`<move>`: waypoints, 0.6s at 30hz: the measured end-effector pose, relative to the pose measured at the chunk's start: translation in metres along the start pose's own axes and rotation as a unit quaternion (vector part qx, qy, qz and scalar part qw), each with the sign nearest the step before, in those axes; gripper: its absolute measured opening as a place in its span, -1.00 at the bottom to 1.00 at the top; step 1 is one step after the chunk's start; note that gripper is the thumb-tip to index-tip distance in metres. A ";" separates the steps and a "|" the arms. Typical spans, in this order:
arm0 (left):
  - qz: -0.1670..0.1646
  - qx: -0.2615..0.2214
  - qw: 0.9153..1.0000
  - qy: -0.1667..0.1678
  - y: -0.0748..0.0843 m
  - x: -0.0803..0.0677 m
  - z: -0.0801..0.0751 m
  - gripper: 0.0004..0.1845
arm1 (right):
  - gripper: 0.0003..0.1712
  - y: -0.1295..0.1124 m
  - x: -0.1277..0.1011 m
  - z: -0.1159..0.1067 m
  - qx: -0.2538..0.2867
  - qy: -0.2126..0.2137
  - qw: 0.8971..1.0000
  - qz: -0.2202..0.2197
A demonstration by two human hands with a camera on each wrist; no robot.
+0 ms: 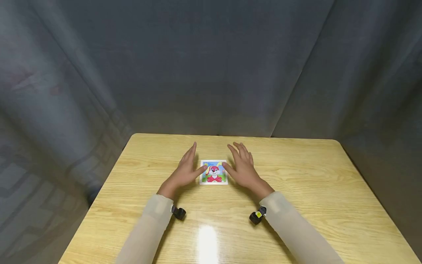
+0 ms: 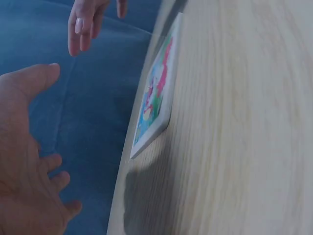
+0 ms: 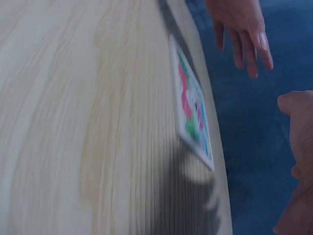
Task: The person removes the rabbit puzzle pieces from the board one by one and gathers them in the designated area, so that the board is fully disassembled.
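A small white-bordered picture panel (image 1: 214,178) with a cartoon red rabbit lies flat on the wooden table. Both wrist views show its thin white edge, in the left one (image 2: 155,93) and in the right one (image 3: 191,105). On its left side, my left hand (image 1: 185,171) hovers with fingers extended and thumb toward the panel. My right hand (image 1: 244,169) hovers on the other side, fingers spread and slightly bent. Neither hand holds anything. In the wrist views both hands are above the tabletop, apart from the panel.
The light wooden table (image 1: 313,183) has rounded far corners. Grey curtains (image 1: 211,66) hang behind it and at both sides. A black wrist device (image 1: 179,212) sits at the left cuff, and another (image 1: 257,215) at the right cuff.
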State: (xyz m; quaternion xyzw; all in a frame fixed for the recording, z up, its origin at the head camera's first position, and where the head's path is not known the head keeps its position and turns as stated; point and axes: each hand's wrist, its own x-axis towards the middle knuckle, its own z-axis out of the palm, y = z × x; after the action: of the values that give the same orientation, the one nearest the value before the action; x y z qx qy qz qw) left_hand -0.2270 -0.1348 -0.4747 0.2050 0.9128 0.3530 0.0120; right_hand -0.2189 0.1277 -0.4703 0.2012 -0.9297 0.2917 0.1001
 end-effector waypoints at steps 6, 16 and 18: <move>-0.009 -0.043 0.999 -0.005 -0.001 0.003 0.006 0.03 | -0.19 -0.009 0.008 0.014 0.045 0.000 0.999 -0.009; -0.036 -0.020 0.997 -0.065 -0.004 0.001 0.018 0.02 | -0.26 -0.019 0.013 0.041 0.086 -0.046 0.995 0.010; -0.040 -0.018 0.997 -0.069 -0.004 0.000 0.019 0.03 | -0.29 -0.021 0.013 0.044 0.091 -0.052 0.994 0.016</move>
State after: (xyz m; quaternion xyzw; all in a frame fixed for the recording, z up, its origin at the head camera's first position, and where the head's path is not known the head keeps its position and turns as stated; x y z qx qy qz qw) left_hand -0.2251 -0.1251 -0.4912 0.1925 0.9106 0.3537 0.0929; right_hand -0.2242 0.0822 -0.4918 0.2097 -0.9063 0.3660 0.0277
